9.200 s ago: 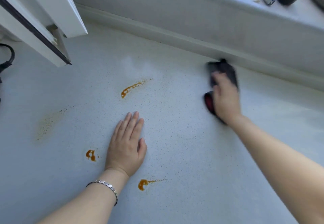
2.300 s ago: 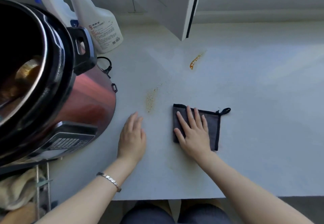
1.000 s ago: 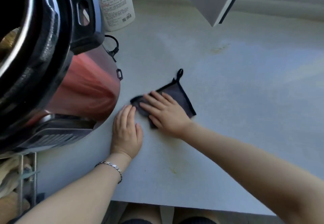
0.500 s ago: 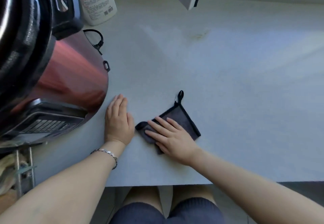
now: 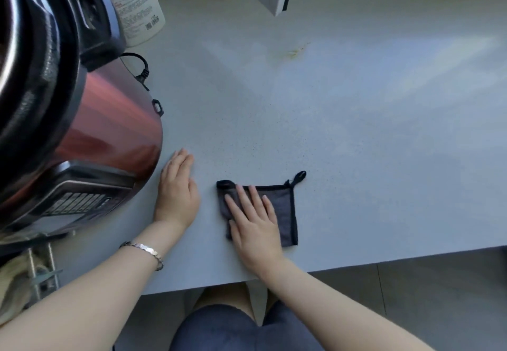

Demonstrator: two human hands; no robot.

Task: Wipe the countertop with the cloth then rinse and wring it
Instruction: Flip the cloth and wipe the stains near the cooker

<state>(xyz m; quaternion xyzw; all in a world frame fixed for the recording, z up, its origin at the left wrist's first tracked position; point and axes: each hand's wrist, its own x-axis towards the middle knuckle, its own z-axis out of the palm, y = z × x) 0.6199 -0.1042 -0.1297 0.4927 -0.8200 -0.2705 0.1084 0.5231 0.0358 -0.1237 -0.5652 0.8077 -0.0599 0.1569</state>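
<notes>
A: Which step is in hand?

B: Wiping, I judge. The right hand point(image 5: 253, 223) lies flat, fingers apart, pressing the cloth point(image 5: 285, 213) near the counter's point(image 5: 356, 136) front edge. The left hand point(image 5: 177, 195) rests open on the bare surface, gripping nothing.

A: What next?

B: A faint smear point(image 5: 295, 52) shows toward the back edge; reach there, then go and rinse.

A: Obstacles?

B: The cooker point(image 5: 76, 120) and spray bottle point(image 5: 135, 7) crowd the left end.

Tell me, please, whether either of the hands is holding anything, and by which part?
Nothing is gripped. The right hand lies flat on the cloth, pressing its left half to the countertop. The left hand rests flat on bare countertop.
</notes>
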